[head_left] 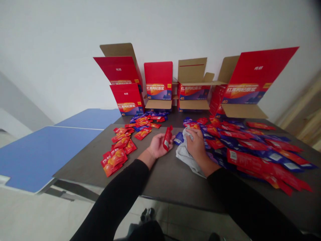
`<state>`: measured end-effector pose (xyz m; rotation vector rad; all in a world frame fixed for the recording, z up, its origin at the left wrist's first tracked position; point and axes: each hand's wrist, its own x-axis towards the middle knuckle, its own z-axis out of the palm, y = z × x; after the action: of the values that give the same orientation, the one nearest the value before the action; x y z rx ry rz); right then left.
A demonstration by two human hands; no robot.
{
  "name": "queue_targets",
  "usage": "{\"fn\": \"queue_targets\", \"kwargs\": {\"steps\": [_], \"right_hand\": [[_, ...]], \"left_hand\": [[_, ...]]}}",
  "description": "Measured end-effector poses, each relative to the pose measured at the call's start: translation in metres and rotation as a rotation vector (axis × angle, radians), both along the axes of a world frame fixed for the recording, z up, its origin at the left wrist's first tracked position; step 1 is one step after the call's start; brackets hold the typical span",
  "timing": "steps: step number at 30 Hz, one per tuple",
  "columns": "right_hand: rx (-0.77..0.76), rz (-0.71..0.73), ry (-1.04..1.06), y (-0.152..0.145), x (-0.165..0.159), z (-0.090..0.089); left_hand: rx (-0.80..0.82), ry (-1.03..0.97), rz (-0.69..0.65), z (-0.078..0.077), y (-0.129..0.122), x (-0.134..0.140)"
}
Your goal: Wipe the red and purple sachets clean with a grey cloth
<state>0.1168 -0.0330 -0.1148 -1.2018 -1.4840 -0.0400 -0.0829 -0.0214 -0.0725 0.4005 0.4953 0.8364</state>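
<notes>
My left hand (pixel 159 146) is closed round a red sachet (pixel 167 138), which stands up between thumb and fingers at the middle of the table. Bunched in my right hand (pixel 196 144) is a grey cloth (pixel 186 156), whose lower end trails on the tabletop. A blue sachet (pixel 179 138) lies between the two hands. To the right of the cloth spreads a large pile of red and blue sachets (pixel 248 144). Left of my left hand lie several orange-red sachets (pixel 117 155), with a mixed heap of red and blue ones (pixel 147 121) behind them.
Open red cartons (pixel 127 100) (pixel 158 80) (pixel 194 92) (pixel 242 90) line the back of the dark table (pixel 160 180) against a white wall. A blue table-tennis table (pixel 75 140) adjoins on the left. Wooden boards (pixel 301 103) lean at the far right.
</notes>
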Motion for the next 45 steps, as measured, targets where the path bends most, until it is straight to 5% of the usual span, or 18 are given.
{"fn": "queue_targets", "kwargs": {"steps": [7, 11, 17, 24, 31, 45], "right_hand": [[0.026, 0.029, -0.022, -0.003, -0.002, 0.002], [0.058, 0.068, -0.048, -0.007, -0.004, 0.005], [0.157, 0.277, -0.26, -0.017, -0.006, 0.01], [0.108, 0.611, -0.664, -0.025, -0.014, 0.011], [0.093, 0.595, -0.666, -0.018, -0.016, 0.005], [0.058, 0.296, -0.429, -0.003, 0.0, 0.001]], "left_hand": [[-0.032, -0.025, 0.317, 0.004, 0.007, 0.004], [-0.006, 0.012, 0.382, 0.001, 0.009, 0.004], [0.194, 0.088, 0.248, -0.006, 0.005, 0.007], [0.22, 0.021, 0.106, -0.008, 0.002, 0.011], [0.256, 0.041, -0.023, -0.009, -0.002, 0.007], [0.141, 0.107, -0.268, -0.009, -0.005, -0.003]]}}
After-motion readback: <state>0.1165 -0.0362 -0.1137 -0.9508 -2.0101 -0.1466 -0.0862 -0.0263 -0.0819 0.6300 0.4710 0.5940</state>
